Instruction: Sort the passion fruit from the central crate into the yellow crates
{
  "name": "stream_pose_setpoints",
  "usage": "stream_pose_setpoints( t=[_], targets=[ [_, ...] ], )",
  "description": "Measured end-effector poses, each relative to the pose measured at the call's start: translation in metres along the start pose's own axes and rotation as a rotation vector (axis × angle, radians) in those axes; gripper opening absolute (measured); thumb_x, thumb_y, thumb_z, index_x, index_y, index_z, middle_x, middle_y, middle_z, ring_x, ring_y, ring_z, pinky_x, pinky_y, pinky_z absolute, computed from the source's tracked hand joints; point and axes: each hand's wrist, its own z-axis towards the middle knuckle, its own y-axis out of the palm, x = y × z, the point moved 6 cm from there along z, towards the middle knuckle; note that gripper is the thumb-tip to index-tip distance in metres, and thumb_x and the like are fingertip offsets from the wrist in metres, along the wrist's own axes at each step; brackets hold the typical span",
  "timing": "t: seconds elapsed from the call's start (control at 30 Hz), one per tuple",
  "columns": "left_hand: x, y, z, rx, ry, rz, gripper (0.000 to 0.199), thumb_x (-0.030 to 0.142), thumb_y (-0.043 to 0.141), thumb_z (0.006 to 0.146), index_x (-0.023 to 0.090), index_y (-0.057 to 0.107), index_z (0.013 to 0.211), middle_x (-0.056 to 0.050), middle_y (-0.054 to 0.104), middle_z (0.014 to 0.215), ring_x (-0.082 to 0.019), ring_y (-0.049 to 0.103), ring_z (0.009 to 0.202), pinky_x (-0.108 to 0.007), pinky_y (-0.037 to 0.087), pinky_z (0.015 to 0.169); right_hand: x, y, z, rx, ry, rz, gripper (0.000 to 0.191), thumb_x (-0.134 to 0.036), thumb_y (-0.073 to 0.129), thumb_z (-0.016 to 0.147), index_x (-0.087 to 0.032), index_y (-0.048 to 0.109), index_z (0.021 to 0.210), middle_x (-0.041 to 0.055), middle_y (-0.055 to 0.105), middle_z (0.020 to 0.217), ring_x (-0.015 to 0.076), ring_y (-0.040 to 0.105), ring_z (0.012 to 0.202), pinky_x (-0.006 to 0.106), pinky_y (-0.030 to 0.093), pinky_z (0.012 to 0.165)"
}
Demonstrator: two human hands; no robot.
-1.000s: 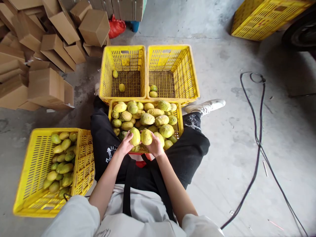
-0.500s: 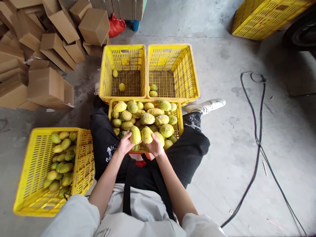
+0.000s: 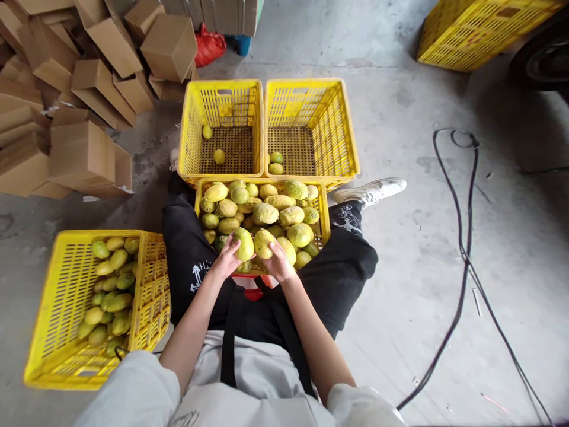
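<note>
My left hand (image 3: 228, 258) is closed round a yellow-green papaya (image 3: 243, 244). A second, yellower papaya (image 3: 264, 243) is gripped in my right hand (image 3: 281, 261). The two fruits are side by side, a small gap between them, above the near edge of a yellow plastic crate (image 3: 326, 222) between my legs. That crate is heaped with papayas (image 3: 265, 213) in yellow and green, some with rough, marked skins. My fingers' undersides are hidden behind the fruit.
Beyond the heaped crate stand a left yellow crate (image 3: 183, 127) and a right yellow crate (image 3: 351, 136), each with a few fruits. At my left, another crate (image 3: 48, 308) holds many papayas. Cardboard boxes (image 3: 82, 154) pile up at far left; a black cable (image 3: 466, 261) lies right.
The papaya in my left hand has turned slightly and shows a greener side. The right one has shifted a little. Both stay held in about the same place.
</note>
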Motion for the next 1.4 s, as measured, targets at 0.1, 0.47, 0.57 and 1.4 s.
stream_pose_setpoints(
  t=[0.1, 0.47, 0.57, 1.4],
  targets=[
    [0.000, 0.000, 0.001, 0.004, -0.023, -0.071, 0.031, 0.030, 0.058, 0.082, 0.023, 0.055, 0.113, -0.007, 0.061, 0.120, -0.026, 0.053, 0.119, -0.051, 0.044, 0.097, -0.002, 0.002, 0.000, -0.005, 0.024, 0.035, 0.035, -0.044, 0.057, 0.080, -0.027, 0.056, 0.111, 0.0030, 0.066, 0.104, 0.0232, 0.059, 0.108, 0.037, 0.052, 0.087],
    [0.001, -0.008, 0.001, 0.100, -0.012, -0.063, 0.023, 0.027, 0.061, 0.082, 0.024, 0.058, 0.104, -0.003, 0.067, 0.106, -0.024, 0.060, 0.109, -0.046, 0.048, 0.092, 0.001, 0.002, 0.001, -0.049, 0.040, 0.060, 0.029, -0.042, 0.058, 0.082, -0.028, 0.059, 0.106, 0.0041, 0.066, 0.101, 0.0221, 0.060, 0.102, 0.035, 0.054, 0.080],
    [0.000, -0.013, 0.001, 0.117, -0.008, -0.040, 0.029, 0.027, 0.063, 0.080, 0.026, 0.057, 0.109, -0.003, 0.067, 0.108, -0.023, 0.060, 0.108, -0.044, 0.049, 0.092, 0.002, 0.001, -0.001, -0.057, 0.037, 0.014, 0.029, -0.046, 0.060, 0.079, -0.029, 0.061, 0.103, 0.0044, 0.066, 0.100, 0.0234, 0.061, 0.100, 0.036, 0.056, 0.079],
    [-0.003, -0.006, 0.003, 0.081, -0.045, -0.101, 0.039, 0.022, 0.053, 0.084, 0.025, 0.052, 0.122, -0.005, 0.065, 0.116, -0.025, 0.059, 0.112, -0.050, 0.045, 0.098, -0.003, 0.000, 0.001, 0.045, -0.015, 0.031, 0.039, -0.049, 0.056, 0.078, -0.036, 0.054, 0.114, 0.0004, 0.062, 0.119, 0.0227, 0.059, 0.107, 0.038, 0.055, 0.082]
  ],
)
